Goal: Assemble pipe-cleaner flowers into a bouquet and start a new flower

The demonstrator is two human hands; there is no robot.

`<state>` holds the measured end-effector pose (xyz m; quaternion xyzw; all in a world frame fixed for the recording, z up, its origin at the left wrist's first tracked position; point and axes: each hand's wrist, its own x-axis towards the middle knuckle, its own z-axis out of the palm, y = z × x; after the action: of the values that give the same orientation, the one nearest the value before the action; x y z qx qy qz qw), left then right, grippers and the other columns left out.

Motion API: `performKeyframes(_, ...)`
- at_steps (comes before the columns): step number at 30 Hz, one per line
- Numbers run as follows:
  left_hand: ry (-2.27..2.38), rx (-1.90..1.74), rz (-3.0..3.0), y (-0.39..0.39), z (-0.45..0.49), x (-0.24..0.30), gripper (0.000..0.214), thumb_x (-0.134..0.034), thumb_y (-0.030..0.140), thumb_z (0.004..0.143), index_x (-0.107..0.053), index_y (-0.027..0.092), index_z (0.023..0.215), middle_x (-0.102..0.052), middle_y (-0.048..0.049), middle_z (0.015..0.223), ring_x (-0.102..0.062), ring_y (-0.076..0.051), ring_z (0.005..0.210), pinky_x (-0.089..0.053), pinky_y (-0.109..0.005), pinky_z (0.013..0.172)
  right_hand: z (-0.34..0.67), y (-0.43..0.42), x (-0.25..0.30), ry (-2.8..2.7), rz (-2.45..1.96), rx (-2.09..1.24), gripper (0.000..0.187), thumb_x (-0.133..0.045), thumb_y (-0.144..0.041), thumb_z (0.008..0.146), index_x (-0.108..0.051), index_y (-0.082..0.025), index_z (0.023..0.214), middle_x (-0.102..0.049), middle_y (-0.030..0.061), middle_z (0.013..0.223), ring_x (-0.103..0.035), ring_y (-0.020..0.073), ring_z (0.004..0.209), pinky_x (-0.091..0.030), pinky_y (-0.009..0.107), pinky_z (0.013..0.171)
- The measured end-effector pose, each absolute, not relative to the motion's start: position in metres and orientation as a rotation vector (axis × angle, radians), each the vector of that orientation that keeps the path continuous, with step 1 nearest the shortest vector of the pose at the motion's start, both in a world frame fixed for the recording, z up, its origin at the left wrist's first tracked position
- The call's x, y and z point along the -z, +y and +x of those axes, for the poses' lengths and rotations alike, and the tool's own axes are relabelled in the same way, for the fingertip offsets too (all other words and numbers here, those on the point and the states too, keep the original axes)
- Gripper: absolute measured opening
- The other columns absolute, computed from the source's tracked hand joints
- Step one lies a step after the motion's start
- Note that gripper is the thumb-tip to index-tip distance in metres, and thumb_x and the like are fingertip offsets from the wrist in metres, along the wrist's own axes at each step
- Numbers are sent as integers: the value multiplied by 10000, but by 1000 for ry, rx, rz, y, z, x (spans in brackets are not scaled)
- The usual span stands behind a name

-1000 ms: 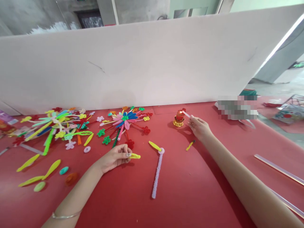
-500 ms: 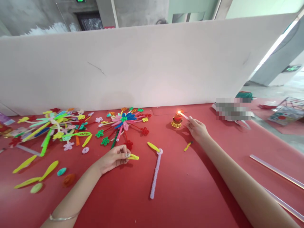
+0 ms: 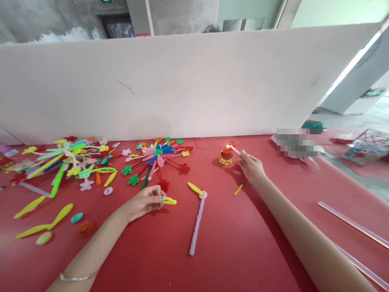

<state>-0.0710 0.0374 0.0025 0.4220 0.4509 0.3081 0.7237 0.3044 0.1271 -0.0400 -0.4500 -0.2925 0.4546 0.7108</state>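
Observation:
My left hand (image 3: 148,200) pinches a yellow pipe-cleaner loop (image 3: 170,201), its end sticking out to the right. In my right hand (image 3: 251,165), thumb and fingers close on a pale translucent glue stick (image 3: 236,150). The far tip of the stick is at the flame of a small red candle lamp (image 3: 225,155) with a gold base. Between the hands lies a lilac twisted pipe-cleaner stem (image 3: 197,225) with a ring on top and one yellow petal (image 3: 195,188) beside the ring. A short yellow twisted piece with a dark end (image 3: 238,189) rests below my right hand.
Pipe-cleaner flower bunches, one pink and blue (image 3: 158,153) and one multicoloured (image 3: 65,156), lie at the back left. Loose yellow petals (image 3: 60,216) and coloured discs (image 3: 77,217) are nearby. Clear glue sticks (image 3: 354,224) lie right. A white panel (image 3: 194,85) stands behind.
The view has shifted very slightly. Both hands keep their grips, and the glue stick's tip stays at the candle flame.

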Motion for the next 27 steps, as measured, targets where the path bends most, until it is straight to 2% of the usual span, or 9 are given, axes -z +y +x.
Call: performKeyframes(27,999,-676,951,37,-73,-2,309,-761,197,646,-457,142,646,-572,10,754,-538,-65,584,-406,-199,596,303,130,46,-637,-1046,-967,450,-785,-555,462,-605,-161,581,-520,-35,497,-518,85,510,-500,226,580)
